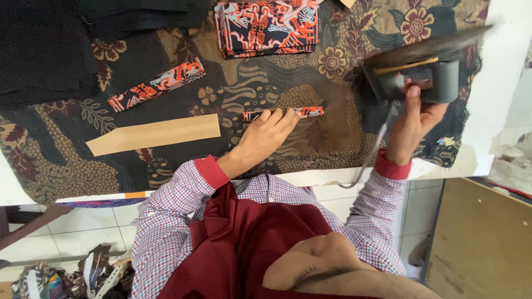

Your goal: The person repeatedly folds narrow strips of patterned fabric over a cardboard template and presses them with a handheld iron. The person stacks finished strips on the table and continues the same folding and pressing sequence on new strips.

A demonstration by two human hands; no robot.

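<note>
Batik-covered table [183, 166] over white tiled floor [83, 227], left hand [266, 135] fingers pressed flat on narrow folded fabric strip [307, 112] mid-table, right hand [413, 124] gripping iron [421, 69] lifted near right edge, cardboard template [155, 134] and stacked fabric [269, 25] nearby.

Folded patterned fabric stack [269, 26], cardboard template [155, 134], loose orange strip [157, 85]

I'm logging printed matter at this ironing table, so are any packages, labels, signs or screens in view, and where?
None in view, only unprinted things:
Tan card strip, blank, pointed at one end, left of the left hand.
Dark clothes iron, raised in the right hand; no label discernible.
</note>
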